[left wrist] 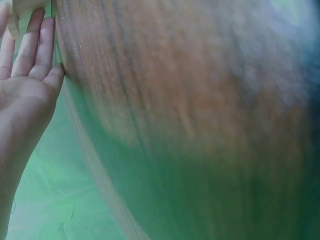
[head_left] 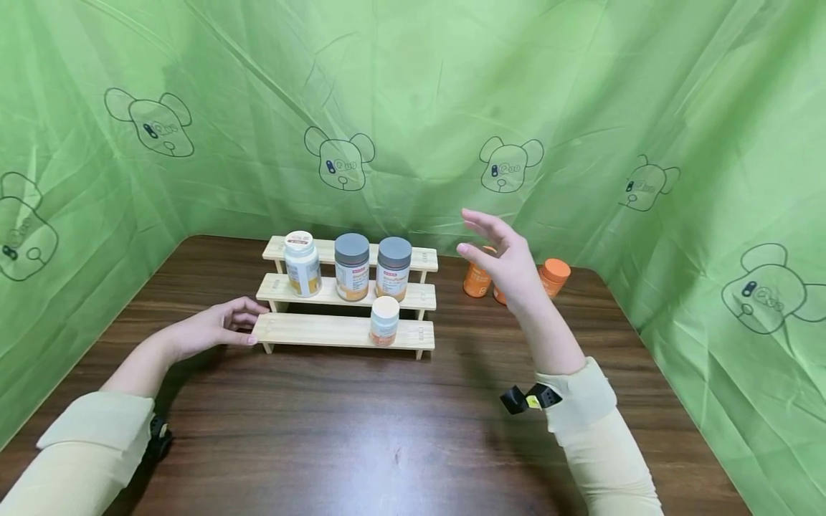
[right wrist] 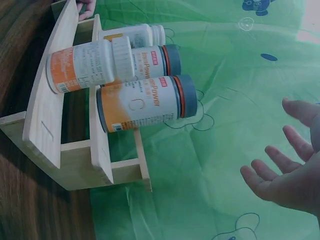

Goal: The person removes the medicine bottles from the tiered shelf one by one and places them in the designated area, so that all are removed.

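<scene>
My left hand (head_left: pixel 216 328) is at the left end of a three-step wooden rack (head_left: pixel 310 330), its thumb by the lowest step and its fingers extended beside the rack in the left wrist view. My right hand (head_left: pixel 510 269) is in the air right of the rack, fingers spread and holding nothing. A white bottle (head_left: pixel 302 265) and two grey-lidded jars, one in the middle (head_left: pixel 352 266) and one to its right (head_left: pixel 393 269), stand on the middle step. A small white-capped bottle (head_left: pixel 384 321) stands on the lowest step, toward its right end.
Orange bottles stand on the dark wooden table (head_left: pixel 361 416) behind my right hand: one at left (head_left: pixel 477 281), one with an orange cap (head_left: pixel 555 276) at right, another mostly hidden between. Green cloth (head_left: pixel 413 93) with printed bear heads hangs around the table.
</scene>
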The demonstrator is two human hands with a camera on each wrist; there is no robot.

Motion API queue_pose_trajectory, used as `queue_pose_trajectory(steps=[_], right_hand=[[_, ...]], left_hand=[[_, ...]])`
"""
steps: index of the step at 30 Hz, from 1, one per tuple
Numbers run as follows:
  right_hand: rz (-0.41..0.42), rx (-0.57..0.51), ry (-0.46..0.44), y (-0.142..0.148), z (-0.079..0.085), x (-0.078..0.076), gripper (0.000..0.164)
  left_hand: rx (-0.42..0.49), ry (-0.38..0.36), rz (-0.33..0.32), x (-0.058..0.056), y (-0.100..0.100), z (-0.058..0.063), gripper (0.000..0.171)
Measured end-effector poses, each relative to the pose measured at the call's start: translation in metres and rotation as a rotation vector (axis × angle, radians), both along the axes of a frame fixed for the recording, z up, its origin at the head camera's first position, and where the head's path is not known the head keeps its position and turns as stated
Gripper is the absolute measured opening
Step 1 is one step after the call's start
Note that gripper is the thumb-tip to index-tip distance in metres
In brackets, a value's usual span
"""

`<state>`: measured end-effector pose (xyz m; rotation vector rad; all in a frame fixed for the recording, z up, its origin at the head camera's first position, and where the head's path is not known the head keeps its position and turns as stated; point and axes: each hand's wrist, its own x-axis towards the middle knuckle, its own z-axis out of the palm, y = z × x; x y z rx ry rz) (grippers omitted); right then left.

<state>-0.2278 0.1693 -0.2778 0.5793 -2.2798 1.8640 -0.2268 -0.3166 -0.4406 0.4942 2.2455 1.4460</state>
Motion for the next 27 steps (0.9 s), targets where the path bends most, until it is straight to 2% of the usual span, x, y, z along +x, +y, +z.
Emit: queue_pose_trajectory(steps=[6, 17, 27], right_hand=[[0.073, 0.003, 0.013, -0.013, -0.012, -0.009, 0.054], [0.109, 0.037, -0.084, -0.034, -0.032, -0.02, 0.052], [0.152, 0.004, -0.108, -0.05, -0.045, -0.034, 0.05]], left_hand=[[-0.007, 0.001, 0.003, 0.0, -0.001, -0.001, 0.056], [0.003, 0.006, -0.008, -0.001, -0.001, 0.0, 0.056], [0.002, 0.001, -0.002, -0.001, -0.001, 0.0, 0.057]])
